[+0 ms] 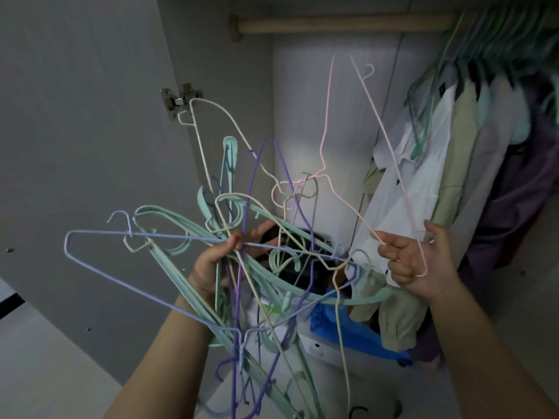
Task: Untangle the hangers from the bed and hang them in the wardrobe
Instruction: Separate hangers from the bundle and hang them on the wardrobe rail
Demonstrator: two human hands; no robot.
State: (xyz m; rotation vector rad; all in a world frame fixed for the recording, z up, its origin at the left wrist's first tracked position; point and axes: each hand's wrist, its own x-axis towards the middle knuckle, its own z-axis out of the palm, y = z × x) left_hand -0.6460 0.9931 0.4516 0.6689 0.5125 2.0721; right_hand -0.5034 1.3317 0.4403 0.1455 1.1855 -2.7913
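Note:
My left hand (217,261) grips a tangled bundle of hangers (242,225) in mint green, purple, light blue and cream, held up in front of the open wardrobe. My right hand (414,261) is closed on the lower corner of a pink wire hanger (378,122) that stands tilted upward. The pink hanger's hook is still caught among the other hooks near the middle of the bundle. The wooden wardrobe rail (341,25) runs across the top, above both hands.
Shirts on mint hangers (447,140) fill the right end of the rail. The open wardrobe door (84,131) with its hinge (181,98) stands at the left. A blue bag (348,328) and white boxes (320,352) lie at the wardrobe bottom.

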